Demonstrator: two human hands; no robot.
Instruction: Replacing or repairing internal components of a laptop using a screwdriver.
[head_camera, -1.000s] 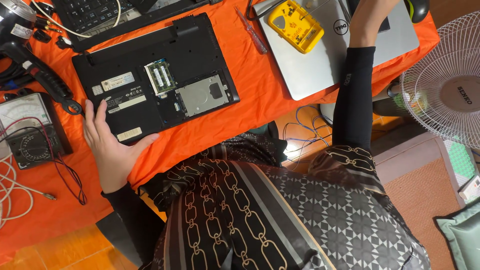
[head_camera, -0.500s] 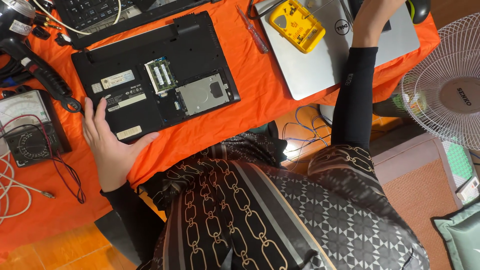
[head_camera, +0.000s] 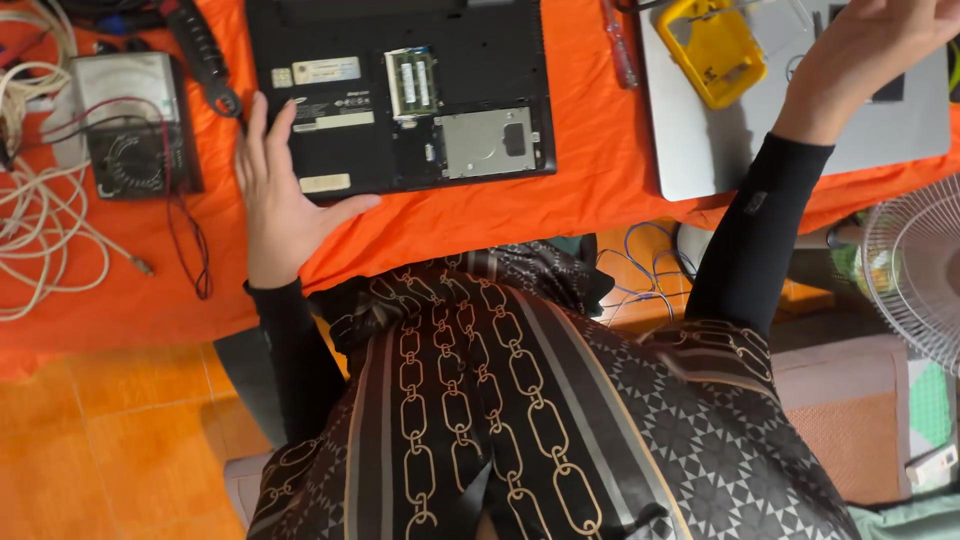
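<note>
A black laptop (head_camera: 400, 100) lies bottom-up on the orange cloth (head_camera: 570, 205), its cover off, with memory sticks (head_camera: 412, 80) and a silver drive (head_camera: 490, 140) exposed. My left hand (head_camera: 285, 195) rests flat on its near left corner, fingers spread and thumb along the front edge. My right hand (head_camera: 865, 50) hovers over a closed silver laptop (head_camera: 800, 140), just right of a yellow meter case (head_camera: 715, 50). Its fingers run toward the frame's top edge, and I cannot see whether they hold anything.
A red-handled screwdriver (head_camera: 620, 45) lies between the two laptops. At the left sit a grey analog meter (head_camera: 125, 120) with red and black leads, a black-handled tool (head_camera: 205, 50) and coiled white cables (head_camera: 40, 200). A standing fan (head_camera: 915, 270) is at the right, below table level.
My right hand has come back down into view over the silver laptop. The view has moved closer and to the right. My left hand stays on the black laptop's corner.
</note>
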